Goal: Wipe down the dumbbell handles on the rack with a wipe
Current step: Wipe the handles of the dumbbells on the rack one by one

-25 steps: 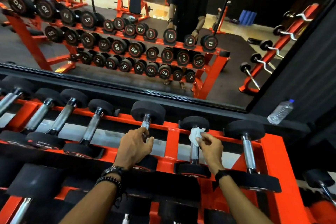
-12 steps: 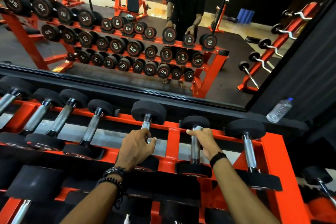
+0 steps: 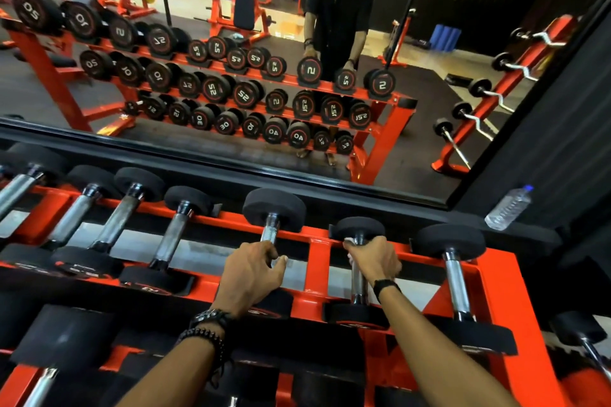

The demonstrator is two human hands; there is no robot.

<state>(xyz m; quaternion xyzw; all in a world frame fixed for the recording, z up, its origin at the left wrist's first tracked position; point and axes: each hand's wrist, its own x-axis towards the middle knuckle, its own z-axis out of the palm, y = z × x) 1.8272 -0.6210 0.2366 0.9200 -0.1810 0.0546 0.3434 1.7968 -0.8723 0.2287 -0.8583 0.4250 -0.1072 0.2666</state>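
Observation:
A row of black-ended dumbbells with chrome handles lies across the top shelf of an orange rack (image 3: 319, 266). My right hand (image 3: 372, 259) grips the handle of a small dumbbell (image 3: 358, 291) with a white wipe (image 3: 348, 240) wrapped under the fingers; only an edge of the wipe shows. My left hand (image 3: 251, 274) grips the handle of the neighbouring dumbbell (image 3: 271, 231) to the left. Most of both handles is hidden by the hands.
A large mirror (image 3: 231, 59) stands behind the rack and reflects me and the rack. A plastic water bottle (image 3: 509, 208) lies on the black ledge at the right. Another dumbbell (image 3: 456, 281) sits right of my right hand; several more lie to the left and below.
My right hand has closed round the small dumbbell's handle with the wipe, which was held loosely above it a second ago. The left hand has kept its grip.

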